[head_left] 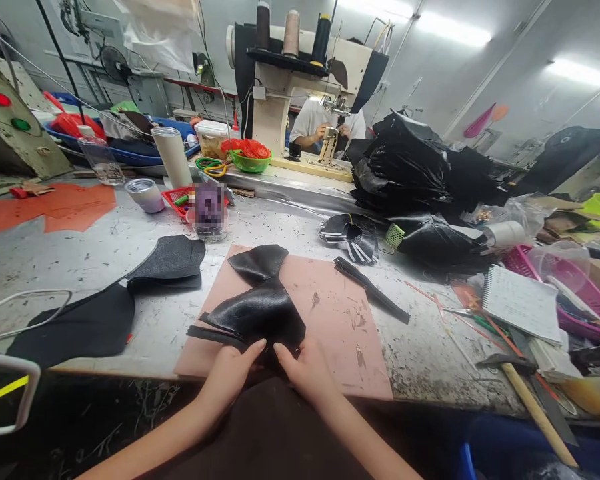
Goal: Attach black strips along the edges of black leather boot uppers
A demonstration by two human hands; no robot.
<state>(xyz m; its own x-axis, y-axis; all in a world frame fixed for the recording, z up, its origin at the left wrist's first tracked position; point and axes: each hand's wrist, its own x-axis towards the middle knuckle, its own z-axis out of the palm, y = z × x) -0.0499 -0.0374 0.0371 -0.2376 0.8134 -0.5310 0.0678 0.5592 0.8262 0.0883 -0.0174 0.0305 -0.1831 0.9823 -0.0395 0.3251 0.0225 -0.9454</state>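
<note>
Both hands meet at the near edge of a glossy black leather piece (260, 310) lying over a pink board (330, 320). My left hand (235, 367) pinches its lower left side, thumb on top, fingers hidden beneath. My right hand (303, 363) grips the lower right side the same way, its thumb close to the left one. The piece narrows at its far end and widens again into a second curved section. A dark strip (215, 335) sticks out to the left under it. Another pair of black strips (373, 290) crosses the board's right edge.
Matte black pieces (167, 263) lie at left. Cups (146, 195) and a red basket (177, 200) stand behind. A hammer (535, 407) and notebook (520, 303) are at right, below a black pile (415, 160). A person sits beyond the sewing machine (270, 100).
</note>
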